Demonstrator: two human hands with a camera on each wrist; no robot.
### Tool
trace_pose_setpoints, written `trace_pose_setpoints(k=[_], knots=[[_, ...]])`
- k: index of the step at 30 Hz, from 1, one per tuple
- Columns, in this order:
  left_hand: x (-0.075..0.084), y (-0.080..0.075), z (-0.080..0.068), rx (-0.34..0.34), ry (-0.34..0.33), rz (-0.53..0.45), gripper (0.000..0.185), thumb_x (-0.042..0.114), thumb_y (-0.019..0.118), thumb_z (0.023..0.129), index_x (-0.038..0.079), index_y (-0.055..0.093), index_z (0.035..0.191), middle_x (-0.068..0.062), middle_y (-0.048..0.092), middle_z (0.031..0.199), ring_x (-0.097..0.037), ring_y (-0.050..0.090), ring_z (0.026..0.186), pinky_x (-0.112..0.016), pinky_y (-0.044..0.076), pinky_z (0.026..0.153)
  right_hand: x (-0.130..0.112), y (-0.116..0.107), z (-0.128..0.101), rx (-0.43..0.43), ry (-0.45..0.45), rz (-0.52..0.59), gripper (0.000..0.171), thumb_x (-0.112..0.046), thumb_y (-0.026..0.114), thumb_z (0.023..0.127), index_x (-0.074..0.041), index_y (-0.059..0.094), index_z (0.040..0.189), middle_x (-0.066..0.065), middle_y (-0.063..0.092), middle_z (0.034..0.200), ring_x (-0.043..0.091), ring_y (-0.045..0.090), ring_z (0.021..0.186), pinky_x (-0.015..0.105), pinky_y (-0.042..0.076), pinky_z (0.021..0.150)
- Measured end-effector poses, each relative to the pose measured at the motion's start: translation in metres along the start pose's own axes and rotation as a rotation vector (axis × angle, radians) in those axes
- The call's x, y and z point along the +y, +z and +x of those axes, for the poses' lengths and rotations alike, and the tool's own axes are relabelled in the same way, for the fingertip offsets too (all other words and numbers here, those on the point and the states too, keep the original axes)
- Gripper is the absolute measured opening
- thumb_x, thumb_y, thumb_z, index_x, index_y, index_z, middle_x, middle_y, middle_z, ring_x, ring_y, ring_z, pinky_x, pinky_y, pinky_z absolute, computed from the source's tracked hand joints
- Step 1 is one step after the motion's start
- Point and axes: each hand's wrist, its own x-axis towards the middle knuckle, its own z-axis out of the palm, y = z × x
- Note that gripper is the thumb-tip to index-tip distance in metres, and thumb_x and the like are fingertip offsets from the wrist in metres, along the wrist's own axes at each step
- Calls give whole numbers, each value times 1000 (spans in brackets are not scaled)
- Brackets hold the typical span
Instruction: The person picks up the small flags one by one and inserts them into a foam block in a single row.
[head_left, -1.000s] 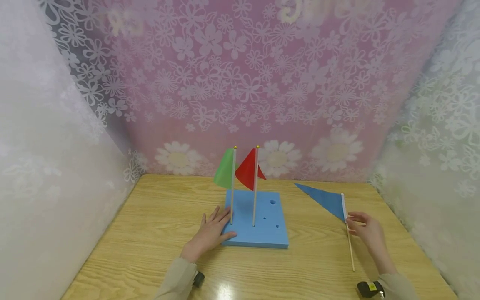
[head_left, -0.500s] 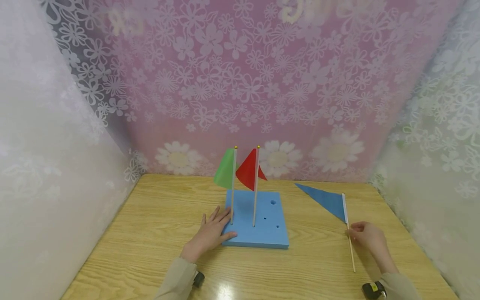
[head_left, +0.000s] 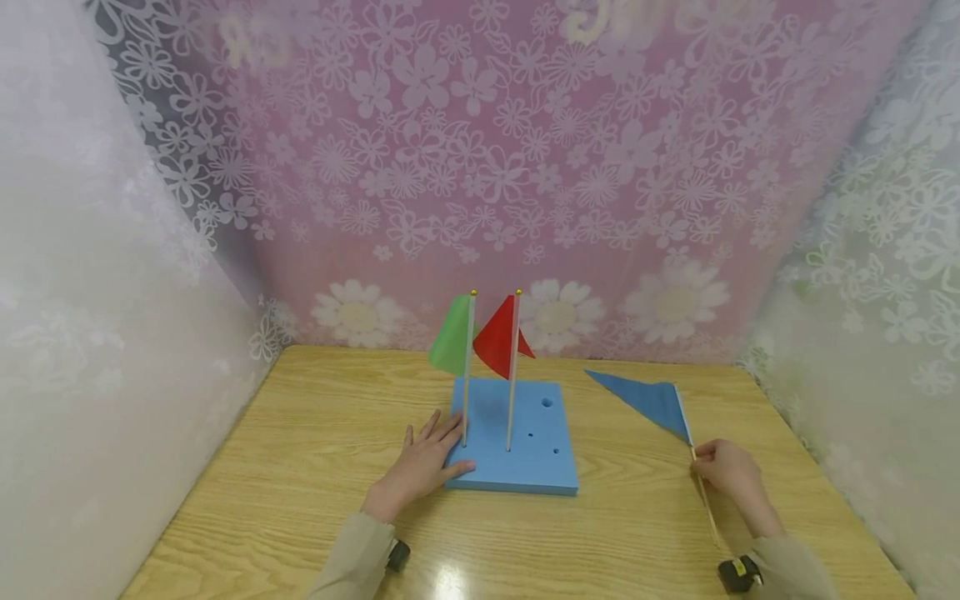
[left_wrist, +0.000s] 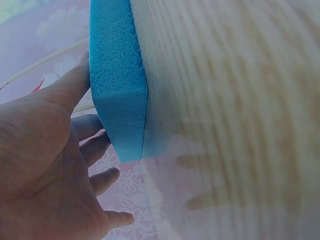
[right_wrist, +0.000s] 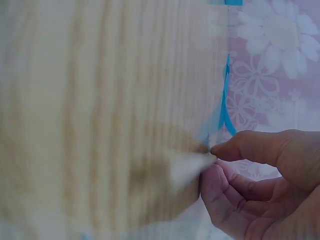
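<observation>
A blue foam board (head_left: 525, 473) lies on the table with a green flag (head_left: 453, 335) and a red flag (head_left: 497, 337) standing upright in it. My left hand (head_left: 420, 468) rests on the board's left edge with fingers spread and straight; the left wrist view shows the palm beside the foam corner. To the right of the board, my right hand (head_left: 733, 475) pinches the wooden stick of a blue flag (head_left: 647, 403) just below its cloth, between thumb and fingertips. That stick slants, and its lower end passes close by the right wrist camera.
Several holes show in the board, among them a larger hole (head_left: 547, 402) near its back right corner. The wood-grain table (head_left: 315, 417) is enclosed by floral cloth (head_left: 480, 167) at the back and pale cloth at both sides.
My right hand has shifted down the stick and now pinches it. The blue flag has tilted, its top going left and its lower end right. My left hand keeps its place.
</observation>
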Motion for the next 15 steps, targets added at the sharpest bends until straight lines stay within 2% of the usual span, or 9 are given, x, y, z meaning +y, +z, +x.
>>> trace_pose_setpoints(k=[3, 8, 15], knots=[[-1, 0, 1, 0, 3, 3, 73, 47, 61, 100, 8, 38, 158, -11, 30, 165, -43, 16, 153, -79, 14, 111, 0, 0, -1, 5, 2, -4, 31, -7, 65, 83, 17, 65, 103, 19, 71, 84, 18, 63, 67, 35, 49, 62], [0, -1, 1, 0, -2, 0, 73, 46, 62, 100, 8, 38, 157, -11, 30, 165, -43, 16, 153, -79, 14, 111, 0, -2, -2, 9, 36, 23, 32, -8, 65, 90, 17, 64, 110, 24, 70, 92, 28, 67, 75, 37, 50, 63], [2, -2, 0, -2, -14, -8, 72, 44, 63, 99, 7, 40, 156, -11, 30, 165, -42, 16, 154, -79, 13, 111, -6, -6, -5, 47, 36, 141, 36, -7, 63, 95, 20, 58, 119, 30, 67, 100, 25, 71, 68, 33, 58, 58]])
